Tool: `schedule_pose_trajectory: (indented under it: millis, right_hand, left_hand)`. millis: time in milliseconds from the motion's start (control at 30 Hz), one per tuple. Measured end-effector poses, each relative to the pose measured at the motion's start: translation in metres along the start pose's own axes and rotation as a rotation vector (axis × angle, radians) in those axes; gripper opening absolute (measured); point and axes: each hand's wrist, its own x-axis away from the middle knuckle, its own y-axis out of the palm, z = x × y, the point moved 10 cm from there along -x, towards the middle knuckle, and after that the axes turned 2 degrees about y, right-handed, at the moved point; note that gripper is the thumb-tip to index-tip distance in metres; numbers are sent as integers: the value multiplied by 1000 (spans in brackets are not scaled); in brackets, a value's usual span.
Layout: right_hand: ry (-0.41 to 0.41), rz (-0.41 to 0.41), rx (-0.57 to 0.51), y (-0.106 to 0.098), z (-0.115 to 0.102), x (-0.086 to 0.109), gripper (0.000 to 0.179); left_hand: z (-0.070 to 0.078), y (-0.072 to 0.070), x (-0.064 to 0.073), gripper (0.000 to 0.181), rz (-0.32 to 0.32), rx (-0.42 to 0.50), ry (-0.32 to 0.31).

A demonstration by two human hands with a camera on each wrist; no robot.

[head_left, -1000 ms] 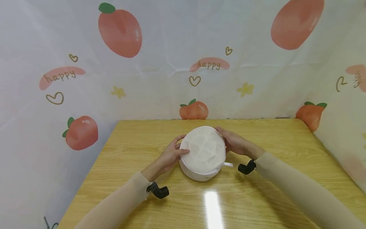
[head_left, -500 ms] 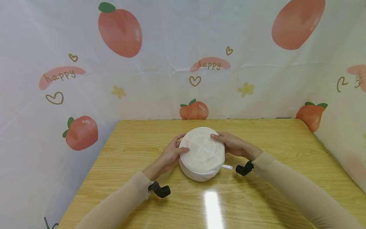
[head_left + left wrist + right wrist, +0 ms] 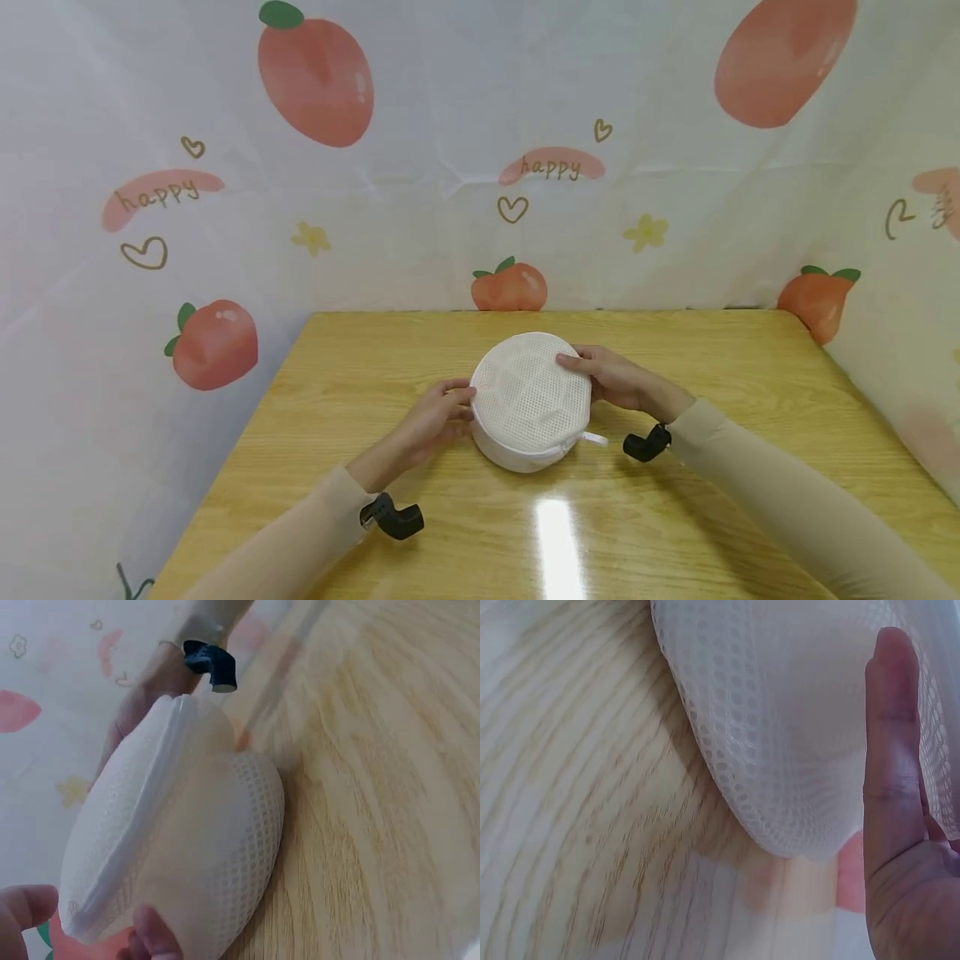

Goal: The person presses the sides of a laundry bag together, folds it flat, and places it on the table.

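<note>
A round white mesh laundry bag (image 3: pixel 528 400) stands upright, tilted back, in the middle of the table in the head view. A short white strap (image 3: pixel 595 438) sticks out at its lower right. My right hand (image 3: pixel 618 382) grips the bag's upper right edge, thumb over the mesh face and the other fingers mostly behind. My left hand (image 3: pixel 427 421) is at the bag's left rim with its fingers loosely spread. The left wrist view shows a fingertip (image 3: pixel 154 934) of that hand beside the mesh side wall (image 3: pixel 240 832). In the right wrist view, a straight finger (image 3: pixel 896 750) lies along the mesh.
The wooden table (image 3: pixel 360 358) reaches back to a white cloth backdrop (image 3: pixel 420 208) printed with fruit. Each wrist carries a black mount, on the left (image 3: pixel 399 521) and on the right (image 3: pixel 647 443). A thin dark object (image 3: pixel 131 583) shows at the lower left.
My left hand has let go of the bag's left edge and drawn back left and slightly down. Earlier, my right thumb moved onto the mesh face. The bag has hardly moved.
</note>
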Motion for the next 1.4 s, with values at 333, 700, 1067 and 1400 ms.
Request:
schedule_pose_trajectory:
  millis: [333,700,1067,1400]
  right_hand:
    - [-10,-4,-13,9,-1,0,52]
    - [16,23,-18,10,12,-2,38]
    - [-33,4,-2,12,15,-3,42]
    - [-42,30,-14,11,9,-1,60]
  left_hand:
    - [-5,14,2,55,-138,-7,-22]
    - [-1,6,-4,42,-51,73,35]
    - [3,2,-11,42,-29,27,73]
    - [1,2,-13,40,-55,-51,54]
